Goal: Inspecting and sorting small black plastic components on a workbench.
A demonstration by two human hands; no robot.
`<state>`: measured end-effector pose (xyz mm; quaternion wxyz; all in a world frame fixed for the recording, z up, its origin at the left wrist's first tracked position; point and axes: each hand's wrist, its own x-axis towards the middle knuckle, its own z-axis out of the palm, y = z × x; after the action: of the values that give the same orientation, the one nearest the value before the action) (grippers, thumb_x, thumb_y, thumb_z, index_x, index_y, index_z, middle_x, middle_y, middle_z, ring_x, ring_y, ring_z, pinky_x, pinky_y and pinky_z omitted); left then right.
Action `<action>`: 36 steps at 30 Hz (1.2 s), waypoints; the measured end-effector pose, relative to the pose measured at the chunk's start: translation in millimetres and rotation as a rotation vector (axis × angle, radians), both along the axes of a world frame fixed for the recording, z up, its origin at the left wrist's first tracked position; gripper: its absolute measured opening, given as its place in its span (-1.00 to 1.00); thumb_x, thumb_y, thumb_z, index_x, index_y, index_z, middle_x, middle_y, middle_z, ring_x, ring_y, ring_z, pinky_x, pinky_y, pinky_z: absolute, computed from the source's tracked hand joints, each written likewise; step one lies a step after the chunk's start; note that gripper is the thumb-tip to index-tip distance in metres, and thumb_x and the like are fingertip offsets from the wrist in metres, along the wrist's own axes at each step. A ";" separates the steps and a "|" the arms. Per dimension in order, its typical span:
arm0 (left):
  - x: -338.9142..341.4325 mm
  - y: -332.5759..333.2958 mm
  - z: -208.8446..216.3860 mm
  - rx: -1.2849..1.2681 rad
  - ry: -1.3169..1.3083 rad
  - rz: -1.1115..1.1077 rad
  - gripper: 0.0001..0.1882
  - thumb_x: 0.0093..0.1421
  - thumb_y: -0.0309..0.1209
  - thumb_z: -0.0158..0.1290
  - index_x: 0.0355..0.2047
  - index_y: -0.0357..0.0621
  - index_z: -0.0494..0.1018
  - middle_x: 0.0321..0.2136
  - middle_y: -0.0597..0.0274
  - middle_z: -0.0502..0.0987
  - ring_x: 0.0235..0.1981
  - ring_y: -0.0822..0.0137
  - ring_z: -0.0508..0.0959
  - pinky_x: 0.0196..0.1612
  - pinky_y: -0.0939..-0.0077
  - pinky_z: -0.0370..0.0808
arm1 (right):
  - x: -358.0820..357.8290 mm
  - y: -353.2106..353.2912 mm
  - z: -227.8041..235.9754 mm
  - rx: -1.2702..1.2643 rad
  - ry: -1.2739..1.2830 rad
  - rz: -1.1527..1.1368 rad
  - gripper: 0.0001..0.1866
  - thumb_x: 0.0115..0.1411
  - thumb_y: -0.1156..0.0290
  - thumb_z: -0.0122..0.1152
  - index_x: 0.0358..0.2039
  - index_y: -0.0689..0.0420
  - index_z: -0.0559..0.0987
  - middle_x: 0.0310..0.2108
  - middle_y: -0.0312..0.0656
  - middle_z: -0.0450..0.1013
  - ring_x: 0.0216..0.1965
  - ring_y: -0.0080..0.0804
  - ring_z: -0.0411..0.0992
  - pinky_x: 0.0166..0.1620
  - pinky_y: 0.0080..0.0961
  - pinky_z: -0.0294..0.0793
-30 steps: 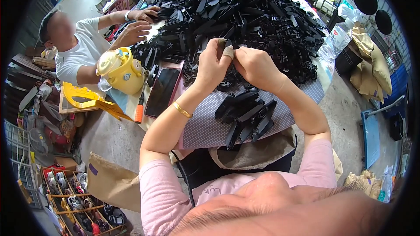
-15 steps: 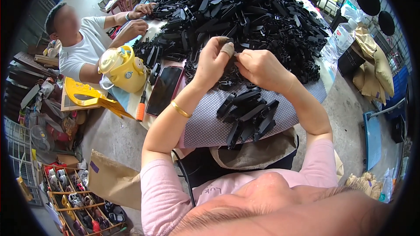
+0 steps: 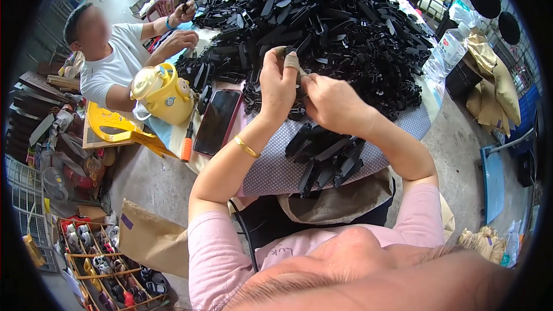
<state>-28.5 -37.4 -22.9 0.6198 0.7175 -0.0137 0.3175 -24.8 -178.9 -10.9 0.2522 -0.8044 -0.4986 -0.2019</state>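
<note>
Above the near edge of a large pile of black plastic parts [image 3: 322,17], my two hands work close together. My left hand [image 3: 277,87] is closed, thumb against fingers, with a small black plastic part [image 3: 290,50] showing at its tips. Tape or a cover wraps that thumb. Just to its right, my right hand [image 3: 335,102] is pinched, its fingertips beside the left thumb; what they grip is hidden. A smaller group of black clip-like parts [image 3: 331,158] lies on the dotted cloth [image 3: 268,158] nearer to me, below my right hand.
Left of my forearm are a phone [image 3: 219,122], an orange-handled screwdriver [image 3: 187,141] and a yellow jug [image 3: 164,95]. A co-worker in a white shirt [image 3: 118,55] sits at the left side. Plastic bottles [image 3: 449,49] stand by the table's right edge. A shoe rack [image 3: 112,265] is at lower left.
My right hand has shifted left and slightly down, closer to the left thumb. My left hand has turned more upright. The co-worker's far hand has lifted away from the pile.
</note>
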 end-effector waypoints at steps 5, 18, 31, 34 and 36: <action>-18.2 8.4 21.8 0.183 0.420 -0.397 -0.65 0.16 -0.30 0.08 -0.10 -0.23 0.43 -0.54 0.45 0.44 -0.56 0.62 0.37 -0.53 0.76 0.30 | 52.6 -30.1 9.2 0.145 -0.015 -0.210 -0.78 -0.06 0.50 0.06 -0.36 0.14 0.59 -0.42 -0.14 0.49 -0.36 -0.20 0.46 -0.28 -0.36 0.48; 23.4 7.3 28.5 0.918 0.131 -0.052 -0.74 0.06 -0.26 0.10 -0.40 -0.24 0.52 -0.42 -0.03 0.49 -0.33 0.04 0.50 -0.22 0.30 0.43 | 74.9 -26.3 -9.8 -0.252 -0.200 -0.324 -0.82 0.01 0.44 0.14 -0.32 0.06 0.58 -0.29 -0.32 0.42 -0.10 -0.37 0.29 -0.02 -0.29 0.20; 51.6 16.3 10.4 0.523 0.236 0.029 -0.75 0.10 -0.34 0.09 -0.30 -0.28 0.45 -0.31 0.01 0.51 -0.31 0.17 0.52 -0.25 0.38 0.47 | 84.4 -31.1 -5.5 0.456 0.157 -0.159 -0.84 0.03 0.50 0.21 -0.34 0.22 0.56 -0.42 -0.12 0.51 -0.43 -0.22 0.48 -0.32 -0.46 0.46; 38.5 22.6 12.2 -0.118 0.398 -0.387 -0.73 0.24 -0.36 -0.05 -0.11 -0.24 0.35 -0.27 0.06 0.51 -0.33 0.29 0.53 -0.30 0.49 0.49 | 82.1 -27.8 -4.3 0.498 0.308 -0.150 -0.84 0.06 0.47 0.22 -0.33 0.24 0.56 -0.42 -0.13 0.52 -0.45 -0.37 0.49 -0.33 -0.57 0.46; 29.8 24.5 8.9 -0.571 0.476 -0.692 -0.73 0.30 -0.38 -0.15 -0.04 -0.20 0.33 -0.26 0.10 0.51 -0.34 0.29 0.53 -0.29 0.48 0.49 | 76.0 -24.8 -2.1 0.593 0.452 -0.052 -0.83 0.07 0.47 0.22 -0.31 0.24 0.56 -0.43 -0.14 0.52 -0.45 -0.45 0.48 -0.33 -0.59 0.46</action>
<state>1.3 -12.9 -14.0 0.8460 0.5255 -0.0215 -0.0876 51.2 -203.7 -13.0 0.5729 -0.7329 -0.3296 -0.1612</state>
